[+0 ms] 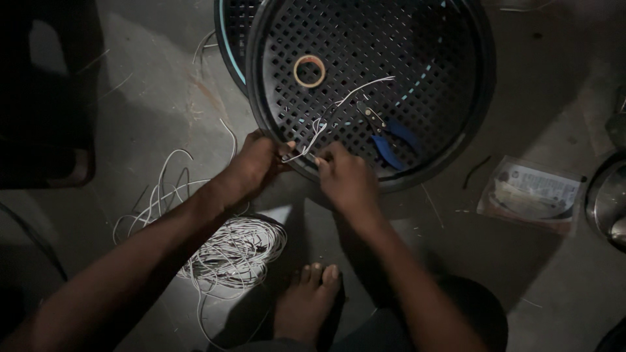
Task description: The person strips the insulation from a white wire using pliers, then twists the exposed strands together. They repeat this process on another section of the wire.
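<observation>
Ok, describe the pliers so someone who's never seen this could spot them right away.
Start at the round black perforated tray on the floor. The pliers lie on its lower right part, just beyond the right hand. Their blue handles set them apart from the tape roll and white wire.

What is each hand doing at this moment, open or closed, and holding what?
Left hand: closed, pinching the white wire.
Right hand: closed, pinching the same white wire at the black basket rim.

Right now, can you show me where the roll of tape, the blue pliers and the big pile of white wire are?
roll of tape (310, 71), head view, on its tan ring.
blue pliers (389, 150), head view, on one blue handle.
pile of white wire (231, 254), head view, on the middle of the coil.
</observation>
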